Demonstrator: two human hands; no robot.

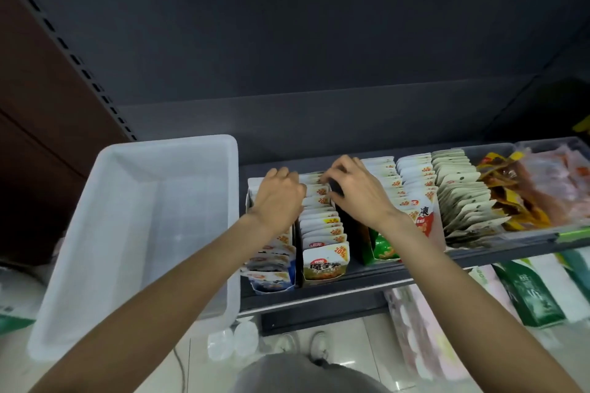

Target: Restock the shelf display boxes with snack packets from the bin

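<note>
Both hands reach into the display boxes (322, 268) on the shelf (415, 265). The left hand (279, 191) and the right hand (354, 190) curl their fingers on the standing snack packets (321, 220); the exact grip is hidden. The white bin (95, 233) stands just beside, at the left.

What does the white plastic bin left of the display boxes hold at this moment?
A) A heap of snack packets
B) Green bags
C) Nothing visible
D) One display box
C: the white bin shows only its bare translucent floor and walls, with no packets inside.
</note>
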